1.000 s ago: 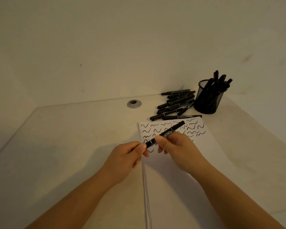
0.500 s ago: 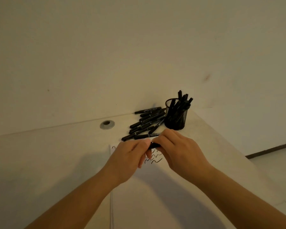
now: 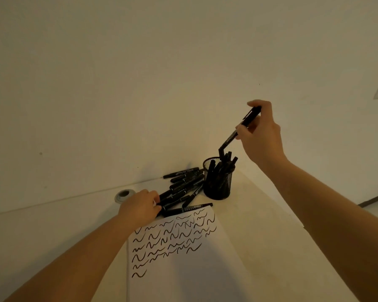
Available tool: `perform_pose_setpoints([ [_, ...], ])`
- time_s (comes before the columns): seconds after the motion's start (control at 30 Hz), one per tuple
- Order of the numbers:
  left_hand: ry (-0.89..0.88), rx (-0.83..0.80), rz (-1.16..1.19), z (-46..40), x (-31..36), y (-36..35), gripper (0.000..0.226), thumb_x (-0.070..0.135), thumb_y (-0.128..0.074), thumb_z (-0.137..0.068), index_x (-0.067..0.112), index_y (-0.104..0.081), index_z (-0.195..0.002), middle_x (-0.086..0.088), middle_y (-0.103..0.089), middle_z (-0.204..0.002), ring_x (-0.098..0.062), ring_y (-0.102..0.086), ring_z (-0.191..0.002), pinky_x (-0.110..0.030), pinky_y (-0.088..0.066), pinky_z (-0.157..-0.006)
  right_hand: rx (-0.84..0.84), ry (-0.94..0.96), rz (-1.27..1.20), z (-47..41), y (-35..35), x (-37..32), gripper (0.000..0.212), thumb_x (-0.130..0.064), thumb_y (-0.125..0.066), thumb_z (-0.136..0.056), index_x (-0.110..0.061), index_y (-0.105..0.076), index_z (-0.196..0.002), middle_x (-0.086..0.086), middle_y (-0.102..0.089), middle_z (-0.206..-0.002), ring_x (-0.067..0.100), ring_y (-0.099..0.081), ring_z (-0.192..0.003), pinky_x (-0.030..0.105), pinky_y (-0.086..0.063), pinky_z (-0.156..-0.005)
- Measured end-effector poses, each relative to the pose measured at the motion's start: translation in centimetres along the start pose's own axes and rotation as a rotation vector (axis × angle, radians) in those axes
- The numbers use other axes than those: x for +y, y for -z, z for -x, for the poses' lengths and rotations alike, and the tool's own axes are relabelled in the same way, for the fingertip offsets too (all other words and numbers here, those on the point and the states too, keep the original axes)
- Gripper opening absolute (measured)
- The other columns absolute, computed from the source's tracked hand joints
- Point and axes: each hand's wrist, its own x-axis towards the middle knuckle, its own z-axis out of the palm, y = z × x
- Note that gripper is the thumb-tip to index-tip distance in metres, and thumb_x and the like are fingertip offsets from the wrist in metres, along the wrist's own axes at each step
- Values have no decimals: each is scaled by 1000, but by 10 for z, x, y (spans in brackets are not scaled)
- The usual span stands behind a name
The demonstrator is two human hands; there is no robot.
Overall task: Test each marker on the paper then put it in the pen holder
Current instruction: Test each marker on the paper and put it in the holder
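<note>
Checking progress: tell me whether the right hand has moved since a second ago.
Yes. The right hand left the paper and rose above the pen holder.

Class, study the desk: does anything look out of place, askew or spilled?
Nothing is spilled or damaged. The untested markers lie in a loose, crisscrossed heap beside the mesh pen holder, whose markers lean at mixed angles.

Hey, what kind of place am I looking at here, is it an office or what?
Probably a plain office or study desk set against a bare wall. A pale desk has a round cable grommet, a black mesh pen holder full of markers, and a sheet of paper covered in test squiggles.
</note>
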Motion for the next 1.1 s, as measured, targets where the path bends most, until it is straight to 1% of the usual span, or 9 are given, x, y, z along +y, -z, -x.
perform_pose_setpoints([
  [0.13,-10,3,18,-9,2,-9,25,42,-50,-89,25,-55,-106,-1,-55,-108,-15,-54,-91,-30,-48,-78,-127,-16,146,-5,-20,13,23,-9,-45,-88,-21,-40,-107,13,-64,-80,27,-61,-65,38,-49,-53],
  [0.23,-19,18,8,-12,3,-14,22,42,-51,-89,24,-57,-100,-1,-53,-106,-15,-52,-89,-29,-47,-74,-241,-55,241,-2,-37,26,18,-10,-41,-91,-15,-44,-108,11,-61,-82,24,-59,-65,39,-51,-58],
  [0.37,-46,6,-11,-15,-1,-19,24,42,-49,-90,26,-59,-104,0,-49,-110,-15,-50,-95,-28,-45,-75,-346,-64,398,1,-55,43,16,-17,-38,-95,-13,-47,-108,8,-57,-82,23,-55,-66,34,-45,-56],
  [0.7,-27,-7,48,-18,-8,-24,23,39,-55,-87,20,-59,-99,3,-45,-114,-9,-45,-83,-24,-39,-70,-402,-20,680,10,-73,62,30,-30,-36,-94,-19,-61,-108,5,-64,-90,22,-57,-77,29,-43,-60],
  [0.8,7,52,96,-16,-9,-26,22,36,-51,-90,17,-58,-100,2,-46,-114,-9,-46,-83,-24,-39,-70,-357,40,702,17,-71,61,32,-31,-40,-94,-19,-58,-116,5,-64,-106,23,-52,-96,32,-41,-73],
  [0.87,60,108,141,-13,-13,-24,23,35,-49,-92,16,-57,-102,2,-47,-113,-9,-48,-80,-24,-39,-69,-211,165,717,28,-67,55,32,-26,-48,-91,-15,-56,-119,6,-60,-113,27,-48,-104,37,-40,-82],
  [0.97,147,182,268,-7,-16,-14,22,35,-50,-91,17,-57,-103,2,-51,-105,-12,-52,-83,-27,-42,-70,-62,397,663,51,-63,39,18,-14,-60,-81,-10,-63,-99,8,-62,-100,28,-53,-93,38,-44,-73],
  [1.03,152,200,422,1,-13,-4,17,32,-50,-92,18,-56,-100,3,-56,-96,-12,-56,-84,-28,-44,-71,-145,411,585,70,-64,28,7,-16,-57,-84,-13,-62,-87,2,-61,-88,21,-53,-82,32,-45,-68],
  [1.1,98,158,607,13,-4,7,9,28,-48,-93,22,-54,-94,6,-62,-89,-9,-61,-82,-27,-47,-72,-320,187,415,89,-69,17,12,-25,-51,-90,-21,-61,-88,-7,-60,-81,11,-53,-74,26,-46,-65],
])
